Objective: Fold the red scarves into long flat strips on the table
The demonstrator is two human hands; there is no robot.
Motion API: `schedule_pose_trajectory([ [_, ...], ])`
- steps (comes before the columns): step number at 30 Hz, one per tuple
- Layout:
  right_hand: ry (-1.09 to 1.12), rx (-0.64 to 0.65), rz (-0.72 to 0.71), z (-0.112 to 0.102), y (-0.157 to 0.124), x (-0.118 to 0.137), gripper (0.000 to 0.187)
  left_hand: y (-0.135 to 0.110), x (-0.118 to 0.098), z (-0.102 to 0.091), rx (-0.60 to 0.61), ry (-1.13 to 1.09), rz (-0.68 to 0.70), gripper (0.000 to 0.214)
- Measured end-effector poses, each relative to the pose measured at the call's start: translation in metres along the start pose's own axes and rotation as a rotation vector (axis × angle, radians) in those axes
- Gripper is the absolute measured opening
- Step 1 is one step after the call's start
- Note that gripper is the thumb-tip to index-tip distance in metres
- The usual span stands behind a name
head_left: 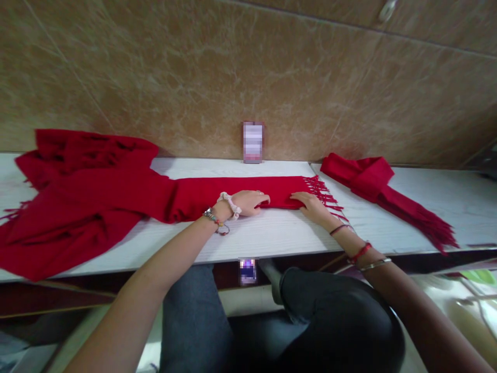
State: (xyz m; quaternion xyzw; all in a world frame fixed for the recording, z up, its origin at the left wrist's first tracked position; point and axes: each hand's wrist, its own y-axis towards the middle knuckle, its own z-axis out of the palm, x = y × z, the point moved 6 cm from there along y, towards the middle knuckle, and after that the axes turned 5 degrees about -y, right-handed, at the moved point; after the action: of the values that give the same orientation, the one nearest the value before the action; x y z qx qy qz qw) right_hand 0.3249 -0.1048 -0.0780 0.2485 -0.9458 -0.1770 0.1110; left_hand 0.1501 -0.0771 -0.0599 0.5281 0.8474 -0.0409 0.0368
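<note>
A red scarf (217,189) lies along the white ledge, its middle part folded into a flat, narrow band with a fringe at the right end. My left hand (248,202) rests on the near edge of this band, fingers bent loosely and thumb apart from them. Close to the fringe, my right hand (313,207) touches the same near edge with its fingers stretched out. Some red cloth shows between the two hands. Towards the left the band runs into a loose, rumpled heap of red cloth (89,202); whether it is all one piece I cannot tell.
Another red scarf (373,178), folded over itself with its fringe pointing right, lies on the white ledge (252,238). A blurred-out phone-like object (253,142) leans on the brown tiled wall (194,77). Below the ledge edge are my legs (334,321) and a second blurred-out object (247,271).
</note>
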Motion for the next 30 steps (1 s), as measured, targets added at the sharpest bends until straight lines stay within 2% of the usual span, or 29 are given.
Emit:
schedule_pose_trajectory([
  [30, 0.064, -0.033, 0.003, -0.0005, 0.0001, -0.0025, 0.054, 0.0014, 0.0032, 0.0039, -0.009, 0.018, 0.005, 0.031],
])
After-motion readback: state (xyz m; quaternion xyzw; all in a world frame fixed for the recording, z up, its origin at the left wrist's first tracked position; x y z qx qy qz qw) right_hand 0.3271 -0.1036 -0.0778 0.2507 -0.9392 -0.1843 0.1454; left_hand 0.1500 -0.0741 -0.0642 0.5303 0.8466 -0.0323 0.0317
